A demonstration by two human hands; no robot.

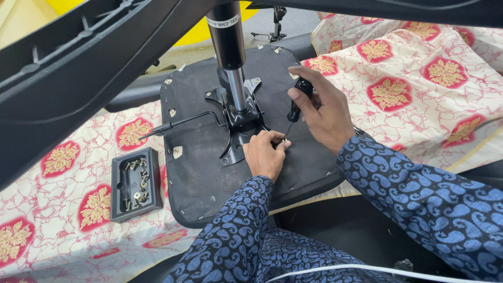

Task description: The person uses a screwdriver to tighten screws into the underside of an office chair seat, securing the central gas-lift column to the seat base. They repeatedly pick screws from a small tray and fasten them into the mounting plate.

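Gripping a black-handled screwdriver (294, 107), the right hand (327, 112) has its fingers wrapped closed around the handle just right of frame centre, with the shaft slanting down and to the left. The tip meets a small screw (283, 140) that the left hand (264, 154) pinches between closed fingertips, right at the lower right arm of the black metal mounting plate (236, 123) on the upturned chair seat (201, 173).

From here the likeliest trouble is a slip. The shaft sits tilted and not square to the seat, so pressure could make the tip ride out of the screw head and jab the left fingertips, which sit touching the screw. A tilted start could also cross-thread the screw, or strip its head. If the pinch loosens, the screw could roll off across the black fabric and vanish into the folds of the cream and red patterned cloth (414, 89).

The gas lift cylinder (229, 47) stands up from the plate at upper centre, just beside the right hand, and a swinging elbow might knock it. At lower left, the black tray of spare screws (135, 184) sits near the seat's edge; a shift of the seat could tip it. Whether the screw has caught any thread I cannot tell.
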